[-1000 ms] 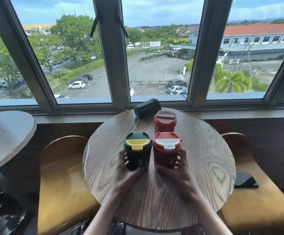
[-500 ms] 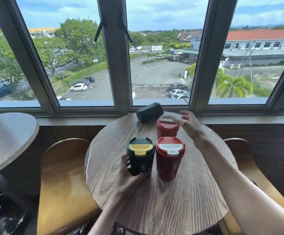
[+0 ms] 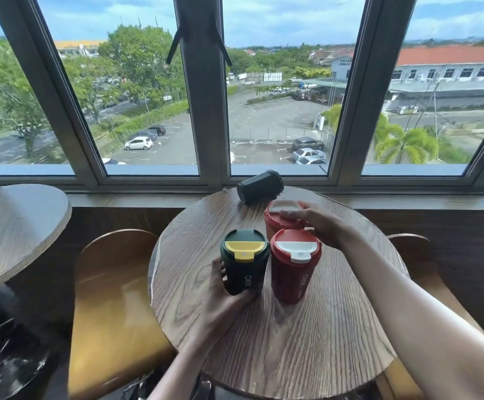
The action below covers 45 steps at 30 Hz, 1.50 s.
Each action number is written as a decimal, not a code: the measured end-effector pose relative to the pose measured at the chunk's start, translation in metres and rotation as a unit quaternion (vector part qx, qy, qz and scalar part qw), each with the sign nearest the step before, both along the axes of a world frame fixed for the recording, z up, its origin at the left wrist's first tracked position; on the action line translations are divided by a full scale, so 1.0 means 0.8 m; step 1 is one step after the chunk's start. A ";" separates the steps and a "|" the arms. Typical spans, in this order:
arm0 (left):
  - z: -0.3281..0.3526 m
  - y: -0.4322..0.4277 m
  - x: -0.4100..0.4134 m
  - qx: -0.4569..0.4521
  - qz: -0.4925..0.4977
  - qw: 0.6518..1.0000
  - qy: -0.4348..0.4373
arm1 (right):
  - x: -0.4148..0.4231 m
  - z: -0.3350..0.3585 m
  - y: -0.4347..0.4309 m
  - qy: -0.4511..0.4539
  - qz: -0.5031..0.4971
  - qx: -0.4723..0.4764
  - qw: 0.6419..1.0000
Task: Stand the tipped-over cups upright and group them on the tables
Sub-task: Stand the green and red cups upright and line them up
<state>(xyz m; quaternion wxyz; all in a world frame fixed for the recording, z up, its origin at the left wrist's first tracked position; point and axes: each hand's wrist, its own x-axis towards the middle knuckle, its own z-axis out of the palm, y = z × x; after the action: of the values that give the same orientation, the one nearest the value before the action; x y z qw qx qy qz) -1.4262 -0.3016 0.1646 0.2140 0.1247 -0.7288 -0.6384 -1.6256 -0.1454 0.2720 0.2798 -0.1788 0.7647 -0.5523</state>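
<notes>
On the round wooden table stand a dark green cup with a yellow lid and a red cup with a white lid flap, side by side. My left hand grips the green cup low on its side. Behind them a second red cup stands upright, and my right hand is closed over its lid and right side. A dark green cup lies tipped over at the table's far edge by the window sill.
Two wooden chairs flank the table, the left chair and the right chair. A second round table stands at the left. The window frame runs directly behind the table.
My right hand has let go of the front red cup, reached back and closed on the rear red cup. My left hand stays on the green cup.
</notes>
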 end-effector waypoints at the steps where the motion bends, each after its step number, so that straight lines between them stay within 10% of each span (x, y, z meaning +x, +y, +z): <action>1: 0.000 -0.001 0.001 0.003 -0.002 1.000 -0.004 | 0.000 -0.001 0.000 -0.001 -0.004 -0.008 1.000; 10: 0.012 -0.030 -0.010 0.284 0.093 0.954 0.029 | -0.009 -0.011 0.002 -0.022 0.015 -0.016 1.000; 20: 0.108 -0.116 -0.202 -0.062 0.074 0.988 -0.119 | -0.047 -0.008 0.003 -0.042 0.088 0.025 0.995; 29: 0.116 -0.128 -0.377 -0.419 -0.031 0.879 -0.227 | -0.064 -0.034 0.003 -0.105 0.075 -0.027 0.991; 37: 0.079 -0.147 -0.426 -0.465 -0.085 0.842 -0.259 | -0.056 -0.036 0.002 -0.121 0.039 -0.050 0.991; 45: 0.087 -0.132 -0.343 -0.358 -0.081 0.916 -0.162 | -0.043 -0.034 0.002 -0.111 0.021 -0.084 0.990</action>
<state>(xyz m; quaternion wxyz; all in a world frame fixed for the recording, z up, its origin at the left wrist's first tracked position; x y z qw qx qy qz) -1.7009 -0.4073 0.2342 0.0705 0.0821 -0.9409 -0.3211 -1.6599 -0.1435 0.2446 0.3585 -0.1548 0.6755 -0.6255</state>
